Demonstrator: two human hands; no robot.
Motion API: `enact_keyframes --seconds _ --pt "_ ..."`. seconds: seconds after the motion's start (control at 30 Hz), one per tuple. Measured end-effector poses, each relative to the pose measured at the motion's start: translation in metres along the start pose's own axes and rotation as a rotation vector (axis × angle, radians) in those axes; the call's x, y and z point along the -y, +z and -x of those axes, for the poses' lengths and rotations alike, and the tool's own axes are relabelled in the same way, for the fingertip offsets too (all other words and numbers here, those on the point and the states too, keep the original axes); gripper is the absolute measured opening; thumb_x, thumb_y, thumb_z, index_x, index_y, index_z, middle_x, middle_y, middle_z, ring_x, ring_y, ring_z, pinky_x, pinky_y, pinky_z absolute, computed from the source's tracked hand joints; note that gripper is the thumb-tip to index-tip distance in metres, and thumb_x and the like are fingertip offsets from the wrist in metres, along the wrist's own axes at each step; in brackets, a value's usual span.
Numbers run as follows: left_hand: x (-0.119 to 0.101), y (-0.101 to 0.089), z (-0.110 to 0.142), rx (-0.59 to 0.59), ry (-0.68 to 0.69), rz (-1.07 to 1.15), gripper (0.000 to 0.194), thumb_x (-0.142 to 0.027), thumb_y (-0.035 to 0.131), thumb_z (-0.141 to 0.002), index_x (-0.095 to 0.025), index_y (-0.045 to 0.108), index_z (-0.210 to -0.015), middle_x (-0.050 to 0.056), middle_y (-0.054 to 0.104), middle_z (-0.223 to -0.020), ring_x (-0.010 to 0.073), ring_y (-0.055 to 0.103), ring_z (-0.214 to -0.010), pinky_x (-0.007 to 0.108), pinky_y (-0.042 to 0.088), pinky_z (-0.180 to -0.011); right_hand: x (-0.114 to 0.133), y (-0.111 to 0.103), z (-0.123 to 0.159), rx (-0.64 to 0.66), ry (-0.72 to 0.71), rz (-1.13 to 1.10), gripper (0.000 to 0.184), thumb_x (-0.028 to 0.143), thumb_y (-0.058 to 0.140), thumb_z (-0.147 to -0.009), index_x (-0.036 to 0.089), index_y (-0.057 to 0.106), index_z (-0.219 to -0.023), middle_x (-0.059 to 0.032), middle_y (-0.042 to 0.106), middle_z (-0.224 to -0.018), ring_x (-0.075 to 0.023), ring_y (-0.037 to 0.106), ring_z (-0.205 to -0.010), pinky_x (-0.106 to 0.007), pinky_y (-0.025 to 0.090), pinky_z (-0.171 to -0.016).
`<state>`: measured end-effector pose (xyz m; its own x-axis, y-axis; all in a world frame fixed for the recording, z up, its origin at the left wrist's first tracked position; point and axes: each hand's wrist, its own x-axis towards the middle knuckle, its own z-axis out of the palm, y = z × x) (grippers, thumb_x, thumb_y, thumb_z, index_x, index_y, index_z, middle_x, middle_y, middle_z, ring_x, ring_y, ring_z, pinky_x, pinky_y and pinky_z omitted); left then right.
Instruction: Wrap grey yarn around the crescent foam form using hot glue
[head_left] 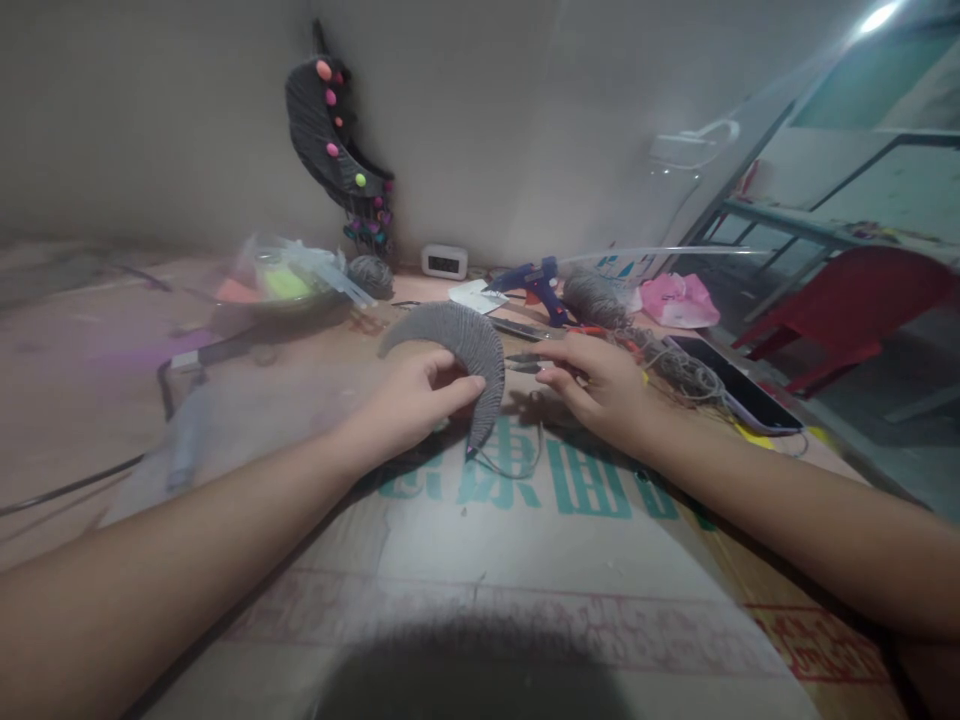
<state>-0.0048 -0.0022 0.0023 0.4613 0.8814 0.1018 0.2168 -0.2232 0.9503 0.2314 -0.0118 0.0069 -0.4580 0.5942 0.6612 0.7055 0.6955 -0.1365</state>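
Note:
My left hand [420, 400] is closed around a crescent moon shape [491, 370] wrapped in grey yarn, its thumb lying across the inner curve. A loose yarn tail [538, 445] curls from near the crescent's lower tip, over a printed sheet. To the right of the crescent, my right hand [600, 385] pinches what look like small thread snips [523, 362]. Their two dark pointed blades are slightly apart and point left at the crescent's outer edge. The rest of the snips is hidden in the fingers.
Behind the hands lie a blue glue gun [536, 285], grey yarn balls [371, 275], a small clock [444, 262] and a bowl [300, 305]. A phone [731, 385] lies right, beside tangled yarn [679, 370]. A decorated dark crescent [322, 130] hangs on the wall; a red chair [862, 300] stands right.

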Motion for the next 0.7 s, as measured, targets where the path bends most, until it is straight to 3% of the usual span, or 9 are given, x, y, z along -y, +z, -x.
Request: enact_keyframes --seconds 0.4,0.63,0.7 --pt "0.0032 -0.0012 -0.0013 0.004 0.028 -0.019 0.023 -0.035 0.058 -0.084 -0.018 0.056 -0.068 -0.002 0.059 -0.061 0.0116 0.055 -0.057 0.023 0.038 -0.053 0.0014 0.001 -0.0009 -0.022 -0.128 0.12 0.029 0.039 0.052 -0.095 0.018 0.071 -0.1 -0.0051 0.067 -0.074 -0.0155 0.061 -0.071 -0.027 0.045 -0.067" --pt "0.0019 -0.0008 -0.0015 -0.003 0.015 -0.03 0.024 -0.035 0.058 -0.083 -0.018 0.056 -0.067 -0.002 0.057 -0.06 0.0114 0.054 -0.057 0.022 0.038 -0.053 -0.0001 0.0016 -0.001 -0.031 -0.131 0.089 0.031 0.041 0.051 -0.095 0.018 0.072 -0.096 -0.0047 0.067 -0.072 -0.0155 0.061 -0.069 -0.026 0.045 -0.064" --pt "0.0002 -0.0001 -0.0011 -0.011 0.007 -0.008 0.023 -0.035 0.058 -0.083 -0.018 0.057 -0.068 -0.002 0.057 -0.061 0.0116 0.053 -0.057 0.022 0.038 -0.053 0.0001 0.0008 -0.0003 -0.019 -0.074 0.045 0.032 0.042 0.049 -0.095 0.019 0.071 -0.099 -0.0056 0.07 -0.079 -0.0163 0.063 -0.073 -0.027 0.047 -0.067"
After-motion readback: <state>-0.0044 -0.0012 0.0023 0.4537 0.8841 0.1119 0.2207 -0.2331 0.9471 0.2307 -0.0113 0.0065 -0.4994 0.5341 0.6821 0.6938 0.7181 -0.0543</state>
